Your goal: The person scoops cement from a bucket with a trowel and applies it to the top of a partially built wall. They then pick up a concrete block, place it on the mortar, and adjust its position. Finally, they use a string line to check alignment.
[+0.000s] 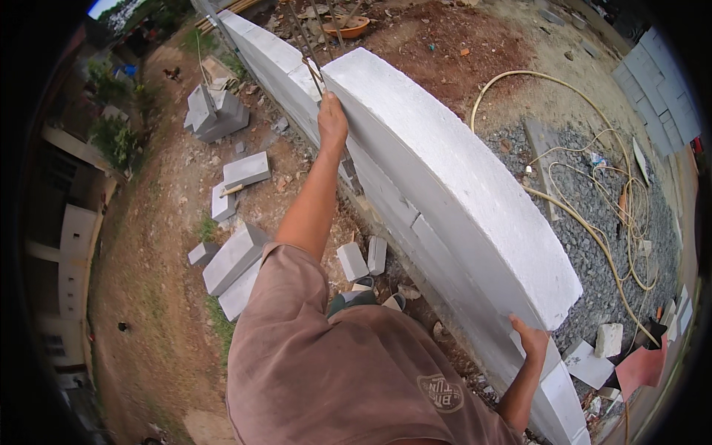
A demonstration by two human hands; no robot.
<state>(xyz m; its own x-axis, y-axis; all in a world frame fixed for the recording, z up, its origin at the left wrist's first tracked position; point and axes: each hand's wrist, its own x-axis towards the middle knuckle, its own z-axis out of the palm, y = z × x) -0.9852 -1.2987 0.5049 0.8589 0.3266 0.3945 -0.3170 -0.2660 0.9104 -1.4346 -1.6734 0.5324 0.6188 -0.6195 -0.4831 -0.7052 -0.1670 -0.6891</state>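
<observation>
A long white concrete block [445, 163] lies along the top of a block wall [386, 193] in front of me. My left hand [332, 119] grips its far end, right beside thin upright steel bars [314, 33]; the fingertips are partly hidden. My right hand [528, 340] holds the near end low on the side, thumb up and fingers partly behind the block's face. Below, beside the wall's foot, sandaled feet [393, 300] show past my shirt.
Loose grey blocks [241, 167] lie on the dirt to the left, near a building [70, 267]. On the right are gravel [571, 245], a coiled yellow hose [519, 74] and a block stack [653, 89]. An orange basin [348, 28] sits beyond the bars.
</observation>
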